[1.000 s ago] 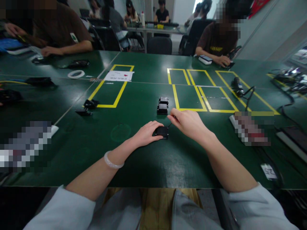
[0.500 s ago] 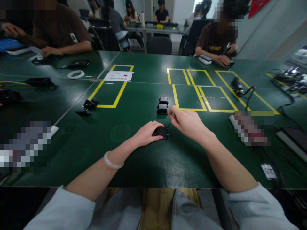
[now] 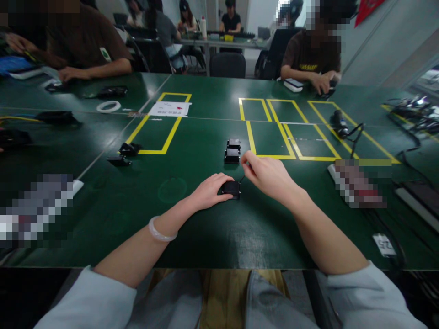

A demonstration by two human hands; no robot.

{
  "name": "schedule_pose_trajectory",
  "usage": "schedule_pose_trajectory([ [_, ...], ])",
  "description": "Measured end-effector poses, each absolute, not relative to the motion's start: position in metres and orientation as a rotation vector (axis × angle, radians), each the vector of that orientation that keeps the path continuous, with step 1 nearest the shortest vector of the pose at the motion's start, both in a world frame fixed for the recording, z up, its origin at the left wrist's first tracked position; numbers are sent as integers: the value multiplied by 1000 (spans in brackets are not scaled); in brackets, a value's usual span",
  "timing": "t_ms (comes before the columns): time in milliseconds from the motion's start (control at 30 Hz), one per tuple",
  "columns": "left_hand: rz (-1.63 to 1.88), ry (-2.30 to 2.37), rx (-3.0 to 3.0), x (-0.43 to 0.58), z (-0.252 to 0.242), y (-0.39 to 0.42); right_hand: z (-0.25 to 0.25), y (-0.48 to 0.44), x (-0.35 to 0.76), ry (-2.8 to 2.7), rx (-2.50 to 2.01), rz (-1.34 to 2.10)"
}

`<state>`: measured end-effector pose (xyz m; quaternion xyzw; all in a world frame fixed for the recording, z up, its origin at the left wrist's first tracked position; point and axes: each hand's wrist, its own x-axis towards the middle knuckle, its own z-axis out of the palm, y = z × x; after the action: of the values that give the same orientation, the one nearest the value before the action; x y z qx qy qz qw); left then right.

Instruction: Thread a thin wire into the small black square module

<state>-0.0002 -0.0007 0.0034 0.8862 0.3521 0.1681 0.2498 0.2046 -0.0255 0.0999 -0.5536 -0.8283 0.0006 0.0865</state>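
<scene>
Block (image 3: pixel 232 188) — gripped by left hand (image 3: pixel 211 191) | right hand (image 3: pixel 269 176) — pinching thin dark tool (image 3: pixel 243 178) beside it

Hands (image 3: pixel 213 189), black block (image 3: pixel 232 188), thin tool (image 3: pixel 242 179), green table (image 3: pixel 206 242)

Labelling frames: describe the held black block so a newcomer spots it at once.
On the green table, find the wearer's left hand and right hand, mid-picture. The black block lies between them, at the left hand's fingertips. Unlike the two similar black blocks just beyond it, this one is held.
</scene>
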Motion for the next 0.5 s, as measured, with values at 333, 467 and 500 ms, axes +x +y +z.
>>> schedule_pose_trajectory([
  [333, 445, 961, 2415, 1, 5, -1, 100, -24, 204, -2494, -1713, -44],
  [467, 453, 955, 2417, 0, 5, -1, 101, -25, 204, -2482, -1671, -10],
  [500, 454, 956, 2419, 0, 5, -1, 101, -25, 204, -2481, -1670, -7],
])
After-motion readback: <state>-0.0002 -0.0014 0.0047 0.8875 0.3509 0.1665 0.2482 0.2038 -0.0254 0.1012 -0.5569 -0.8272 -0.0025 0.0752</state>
